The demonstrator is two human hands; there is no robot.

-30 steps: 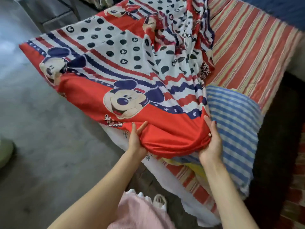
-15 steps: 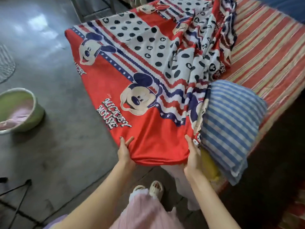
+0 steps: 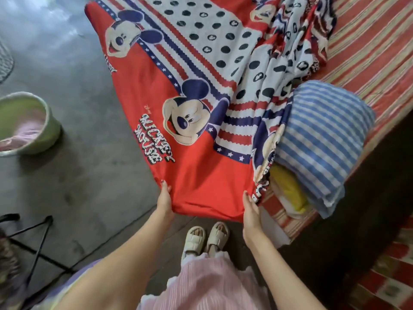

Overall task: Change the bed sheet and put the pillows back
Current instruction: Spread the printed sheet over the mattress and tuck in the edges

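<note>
Red cotton-look bed sheet (image 3: pixel 201 121), printed with Mickey Mouse faces, lettering, navy star bands and a white field of dark dots. We hold its near hem with both hands: our left hand (image 3: pixel 165 202) grips the hem's left corner, thumb on top and fingers curled under the cloth; our right hand (image 3: pixel 251 212) grips the hem toward its right end in the same way, thumb on top. Between the two hands the hem is drawn fairly taut, just above our feet in cream sandals (image 3: pixel 206 239).

Long axis: the sheet runs from the hem at our hands away and up across the bed, its left part hanging off the bed's side over the grey concrete floor (image 3: pixel 73 139), its far right part bunched in folds.

Alongside, on the right: a folded blue-and-white striped cloth (image 3: pixel 324 139) with something yellow (image 3: pixel 288 186) under it, touching the sheet's right edge; both lie on the red-and-tan striped mattress (image 3: pixel 375 52).

On the floor, left: a green basin (image 3: pixel 48 130) holding pink cloth, well apart from the sheet; nearer us, black stand legs (image 3: pixel 38 245).
</note>
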